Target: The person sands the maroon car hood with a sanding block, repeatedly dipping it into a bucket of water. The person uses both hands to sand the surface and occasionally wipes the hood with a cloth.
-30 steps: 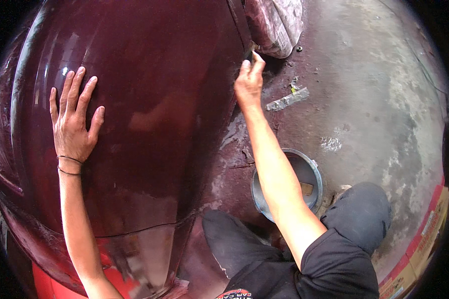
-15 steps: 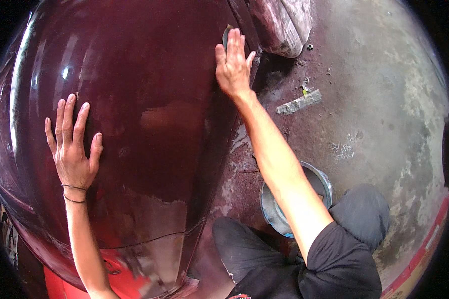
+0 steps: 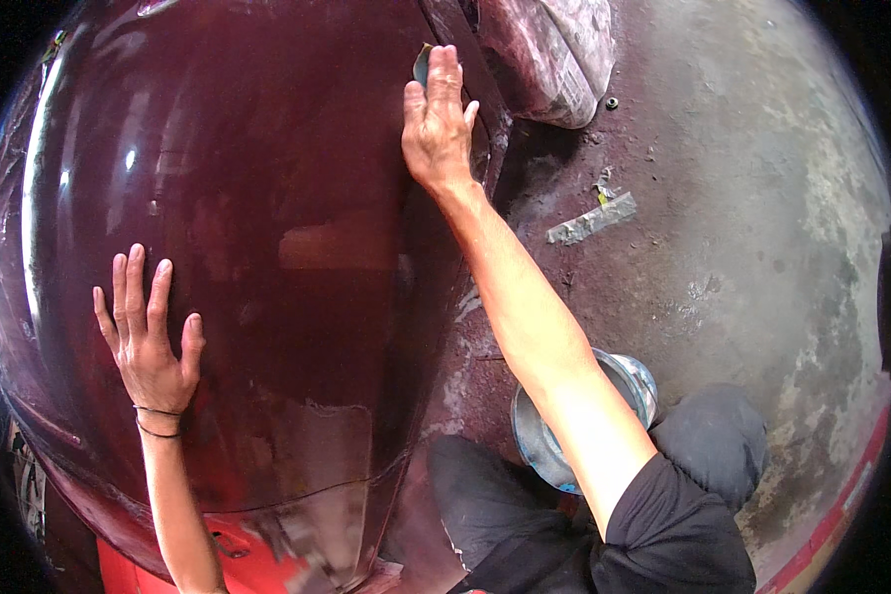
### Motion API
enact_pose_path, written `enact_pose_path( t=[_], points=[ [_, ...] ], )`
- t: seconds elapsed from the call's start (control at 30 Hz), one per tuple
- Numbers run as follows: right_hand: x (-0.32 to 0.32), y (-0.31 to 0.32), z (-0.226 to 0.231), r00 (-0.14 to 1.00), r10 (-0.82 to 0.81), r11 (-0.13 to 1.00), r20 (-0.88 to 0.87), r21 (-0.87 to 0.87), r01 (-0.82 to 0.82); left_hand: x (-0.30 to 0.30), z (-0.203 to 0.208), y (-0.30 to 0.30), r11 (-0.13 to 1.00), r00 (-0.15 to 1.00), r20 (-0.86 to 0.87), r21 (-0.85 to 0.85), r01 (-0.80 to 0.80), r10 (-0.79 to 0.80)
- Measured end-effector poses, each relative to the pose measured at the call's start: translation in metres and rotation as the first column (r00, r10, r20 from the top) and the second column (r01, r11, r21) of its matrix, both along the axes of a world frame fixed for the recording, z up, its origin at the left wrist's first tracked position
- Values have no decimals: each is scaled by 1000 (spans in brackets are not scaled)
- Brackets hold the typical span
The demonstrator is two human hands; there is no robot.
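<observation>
A large, glossy dark-maroon car body panel [image 3: 297, 188] fills the left half of the head view. My left hand [image 3: 153, 346] lies on it with the fingers spread and nothing held; dark cords circle that wrist. Near the panel's far right edge, my right hand [image 3: 440, 129] presses a small piece of sandpaper [image 3: 422, 65] onto the surface. The sheet's greenish-grey and brown end sticks out beside the fingertips. Its remaining part is hidden under the fingers, which lie nearly straight, with the thumb along the panel's edge.
A round bucket [image 3: 532, 436] stands by my legs, partly behind my right forearm. Silvery tape [image 3: 592, 218] lies on the stained floor [image 3: 723, 198]. Beyond the panel's edge is a paint-dusted, covered rounded part [image 3: 554, 64]. A bright red surface [image 3: 257, 556] shows below the panel.
My left hand has slid nearer to me on the panel. My right hand has moved slightly farther along the edge with the sandpaper. The view has shifted a little.
</observation>
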State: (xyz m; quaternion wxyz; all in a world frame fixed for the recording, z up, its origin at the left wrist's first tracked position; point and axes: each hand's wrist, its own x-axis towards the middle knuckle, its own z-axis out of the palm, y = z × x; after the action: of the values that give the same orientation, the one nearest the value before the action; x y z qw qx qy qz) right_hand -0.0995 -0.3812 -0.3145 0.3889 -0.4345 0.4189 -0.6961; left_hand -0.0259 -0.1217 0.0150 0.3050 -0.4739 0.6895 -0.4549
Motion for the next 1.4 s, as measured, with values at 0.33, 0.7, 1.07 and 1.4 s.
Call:
enact_pose_path(
  t=[0.33,0.7,1.07,1.4],
  points=[
    [16,41,17,977,-22,983,-213,171,59,-2,-1,4,1000,1000,-9,-11,-23,23],
    [42,39,-28,987,-135,971,84,210,115,-5,3,3,1000,1000,19,3,-6,6],
    [21,37,-50,998,-12,973,68,233,-4,-5,5,2,1000,1000,23,2,-12,12],
    [13,24,-27,999,-41,988,1,148,40,-5,5,4,1000,999,31,11,-18,17]
  ],
)
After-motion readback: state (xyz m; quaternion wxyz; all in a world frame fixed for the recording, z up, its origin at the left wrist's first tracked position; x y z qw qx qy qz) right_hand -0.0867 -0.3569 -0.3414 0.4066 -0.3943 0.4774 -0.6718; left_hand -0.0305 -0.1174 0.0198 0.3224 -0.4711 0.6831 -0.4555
